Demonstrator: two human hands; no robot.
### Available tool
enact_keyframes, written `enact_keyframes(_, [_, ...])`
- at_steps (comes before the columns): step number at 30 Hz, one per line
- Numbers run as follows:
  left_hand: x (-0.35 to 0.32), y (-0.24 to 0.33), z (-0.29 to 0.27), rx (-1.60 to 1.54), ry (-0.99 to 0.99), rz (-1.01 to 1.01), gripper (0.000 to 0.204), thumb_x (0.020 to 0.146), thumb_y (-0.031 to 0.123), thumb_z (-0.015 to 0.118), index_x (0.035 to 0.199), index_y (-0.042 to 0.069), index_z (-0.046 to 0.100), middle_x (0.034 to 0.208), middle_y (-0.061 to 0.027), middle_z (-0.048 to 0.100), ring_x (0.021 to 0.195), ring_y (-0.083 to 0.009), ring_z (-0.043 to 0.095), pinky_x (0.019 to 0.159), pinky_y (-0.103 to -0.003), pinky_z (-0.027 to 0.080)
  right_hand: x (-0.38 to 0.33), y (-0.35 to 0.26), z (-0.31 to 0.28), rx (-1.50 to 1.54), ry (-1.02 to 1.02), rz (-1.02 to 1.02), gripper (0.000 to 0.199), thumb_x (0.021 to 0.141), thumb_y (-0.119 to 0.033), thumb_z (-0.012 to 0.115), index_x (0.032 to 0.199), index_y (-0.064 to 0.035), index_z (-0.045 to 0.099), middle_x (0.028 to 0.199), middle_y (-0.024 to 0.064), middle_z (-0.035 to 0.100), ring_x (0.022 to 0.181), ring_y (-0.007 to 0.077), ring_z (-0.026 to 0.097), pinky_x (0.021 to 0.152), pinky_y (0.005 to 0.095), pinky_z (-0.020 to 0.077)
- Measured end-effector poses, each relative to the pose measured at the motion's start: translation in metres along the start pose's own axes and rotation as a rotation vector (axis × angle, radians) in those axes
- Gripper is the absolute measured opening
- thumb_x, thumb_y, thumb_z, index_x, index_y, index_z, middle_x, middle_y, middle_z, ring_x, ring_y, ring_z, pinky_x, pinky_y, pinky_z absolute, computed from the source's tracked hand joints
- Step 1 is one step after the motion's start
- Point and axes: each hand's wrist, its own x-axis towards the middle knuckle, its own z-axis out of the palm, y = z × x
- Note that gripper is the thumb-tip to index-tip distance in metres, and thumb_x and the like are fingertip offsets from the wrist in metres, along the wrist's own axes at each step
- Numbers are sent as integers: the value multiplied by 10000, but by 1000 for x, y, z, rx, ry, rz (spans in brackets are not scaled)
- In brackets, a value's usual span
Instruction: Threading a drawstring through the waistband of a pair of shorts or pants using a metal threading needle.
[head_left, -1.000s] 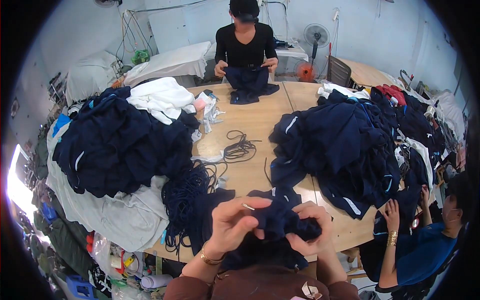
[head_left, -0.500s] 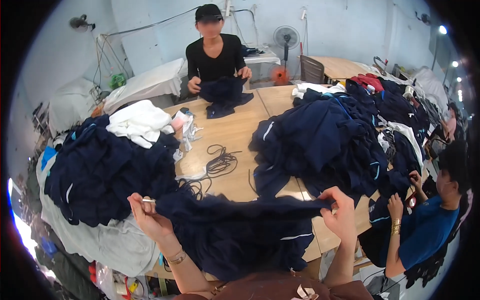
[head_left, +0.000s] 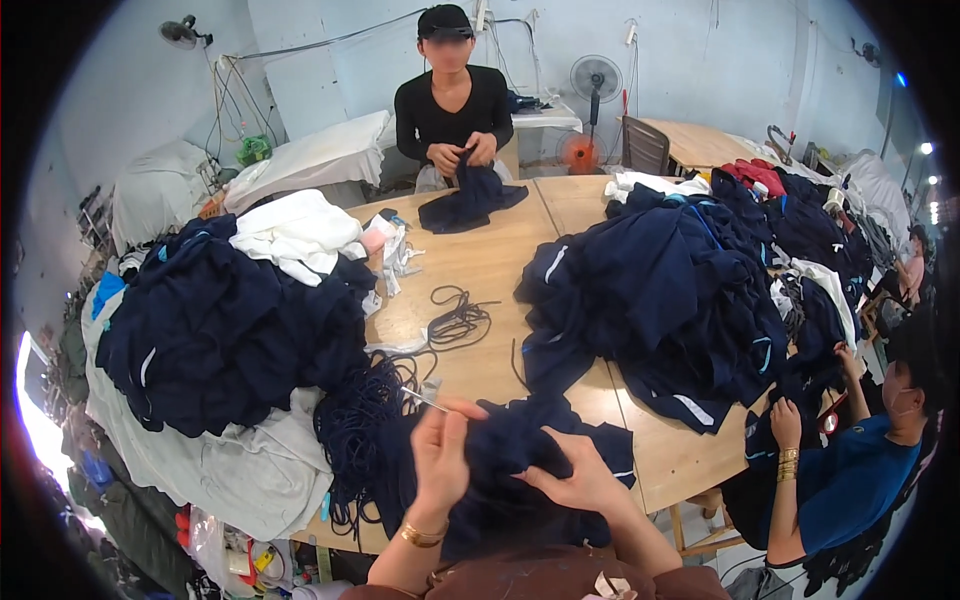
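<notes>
A dark navy garment [head_left: 505, 440] lies bunched at the table's near edge, close to my body. My right hand [head_left: 580, 475] grips a fold of it between thumb and fingers. Just left of that, my left hand [head_left: 445, 460] is closed on a thin silvery rod-like tool [head_left: 420, 398], whose end sticks out up and to the left; its exact kind is unclear. Whether the left fingers also pinch cloth is hidden. Beside the left hand, a tangle of dark cords [head_left: 350, 440] hangs over the table edge.
Navy garments form a large heap on the left [head_left: 230, 330], with white cloth [head_left: 295, 232] on top, and another heap on the right [head_left: 660, 290]. A loose cord coil [head_left: 458, 318] lies mid-table [head_left: 480, 370]. One co-worker [head_left: 455, 110] handles navy cloth opposite; another [head_left: 850, 470] works at the right.
My hands, earlier wide apart with the cloth stretched between them, have come together at the middle and the cloth is bunched. The opposite co-worker's hands have also drawn together.
</notes>
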Motion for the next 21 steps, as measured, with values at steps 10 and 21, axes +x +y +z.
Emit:
enact_keyframes(10, [18,-1,-33,-251,201,144,297,999,228,369,751,71,415,778,-7,396,706,-139,477,746,-295,399,0,-5,-20,-739,303,57,416,546,28,612,938,-109,605,863,85,551,854,291,565,670,357,470])
enact_keyframes(21, [12,-8,-17,-32,-344,195,590,675,397,793,880,76,342,980,-121,544,1133,-333,520,922,-385,425,6,-3,-13,-422,326,-6,423,574,-15,658,985,-112,651,835,70,566,742,247,596,608,329,483])
